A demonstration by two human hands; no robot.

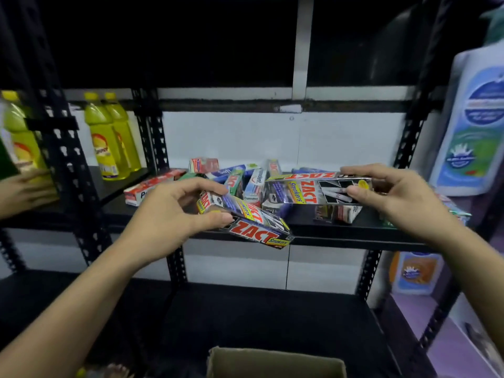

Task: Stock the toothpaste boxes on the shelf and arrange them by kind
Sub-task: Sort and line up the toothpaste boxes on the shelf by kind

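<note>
My left hand (174,211) grips a black Zact Smokers box (253,227), tilted, at the front edge of the black shelf (341,233). A second Zact Smokers box (313,190) lies level above the shelf, pinched at its right end by my right hand (392,197). Behind them sits a loose pile of mixed toothpaste boxes (245,178): a red and white Pepsodent box (147,188) at the left, blue, green and white ones in the middle. More boxes lie partly hidden under my right hand.
Yellow bottles (109,140) stand on the neighbouring shelf at the left, where another person's hand (24,189) reaches in. A large white bottle (474,118) stands at the right. An open cardboard box (275,362) is below, in front of the lower shelf (245,317).
</note>
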